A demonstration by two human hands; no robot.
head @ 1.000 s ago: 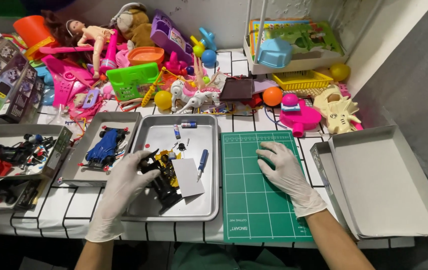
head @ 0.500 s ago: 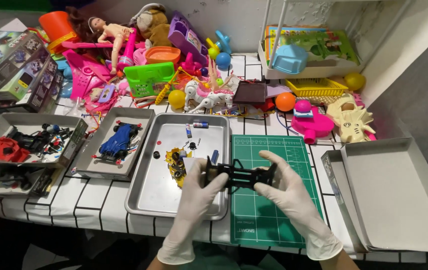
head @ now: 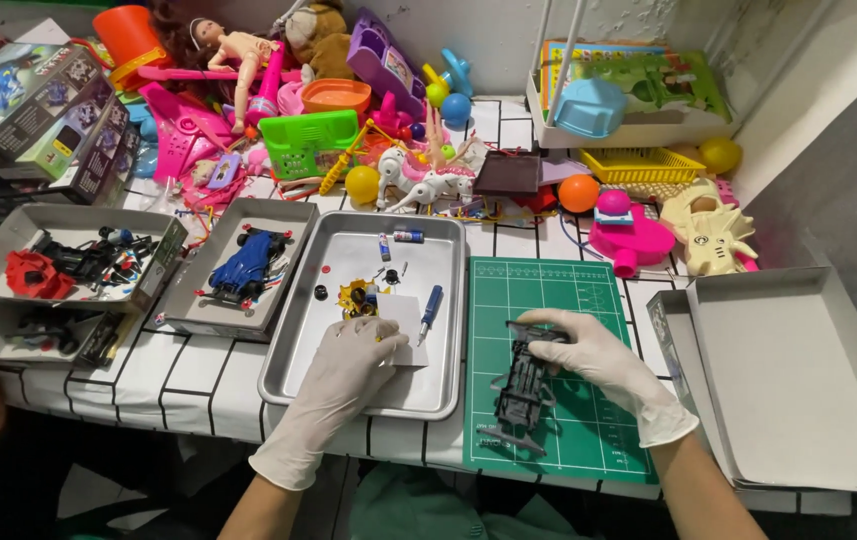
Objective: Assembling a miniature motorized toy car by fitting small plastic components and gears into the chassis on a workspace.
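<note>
Chassis (head: 525, 388) now down on mat (head: 588, 300), lengthwise toward wearer, left hand (head: 343, 375) off

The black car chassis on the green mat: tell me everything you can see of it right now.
The black car chassis looks like dark moulded plastic, an open frame with thin bumper arms sticking out at both ends. No body shell is on it, and wheels cannot be made out. It lies flat, lengthwise, on the green cutting mat, right of the metal tray. The gloved right hand rests on its far end; the left hand is in the tray.
</note>
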